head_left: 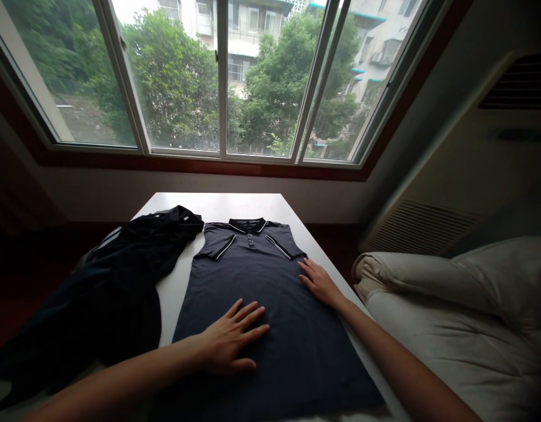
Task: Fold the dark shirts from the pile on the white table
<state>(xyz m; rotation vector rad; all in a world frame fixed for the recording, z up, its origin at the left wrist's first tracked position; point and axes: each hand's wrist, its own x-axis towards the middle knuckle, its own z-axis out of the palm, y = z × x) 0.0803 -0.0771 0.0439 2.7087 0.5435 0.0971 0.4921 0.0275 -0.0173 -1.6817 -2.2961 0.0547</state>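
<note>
A dark blue-grey polo shirt [279, 293] lies face up and spread out, its black collar at the far end and both white-striped sleeves folded in over the chest. My left hand [235, 339] rests flat on the shirt's lower middle, fingers spread. Near the right side of the shirt, just below the sleeve fold, my right hand [319, 281] lies with its fingers extended on the fabric. Neither hand grips anything. The near hem of the shirt reaches the bottom of the view.
Beneath the shirt is a white table [235, 205]. Dark clothes [121, 281] are heaped on its left side and hang over the edge. A pale padded sofa [450, 322] stands to the right, and a wide window [221, 76] is beyond the table.
</note>
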